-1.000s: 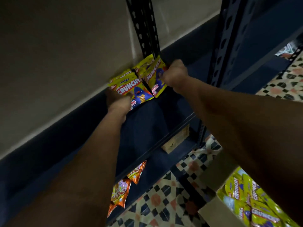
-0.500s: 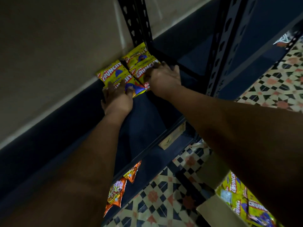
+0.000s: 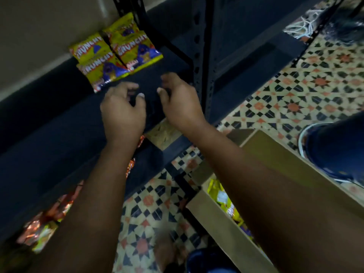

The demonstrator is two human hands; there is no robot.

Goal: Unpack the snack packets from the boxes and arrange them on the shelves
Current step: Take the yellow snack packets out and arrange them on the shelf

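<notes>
Where the dark shelf meets the wall, at its far edge beside the perforated black upright, lie the yellow snack packets: four are visible, flat and overlapping in two rows, their "Crunchy" lettering facing up.

Left hand: held over the middle of the shelf, near the front edge of the packets but apart from them. Fingers loosely curled, thumb tip showing pale; the grip encloses nothing.

Right hand: just beside the left hand, close to the upright. Fingers likewise loosely curled, the grip empty; whether the fingertips touch the shelf surface cannot be told.

Lower shelf: orange packets show beneath the front edge of the upper shelf, partly hidden by the left forearm; a tan tag shows under the wrists.

Cardboard box: stands open on the patterned tile floor at the right, below the right forearm. More yellow packets lie inside it, mostly covered by the arm.

Blue shoe: at the right edge of the view, beyond the box's far wall.
</notes>
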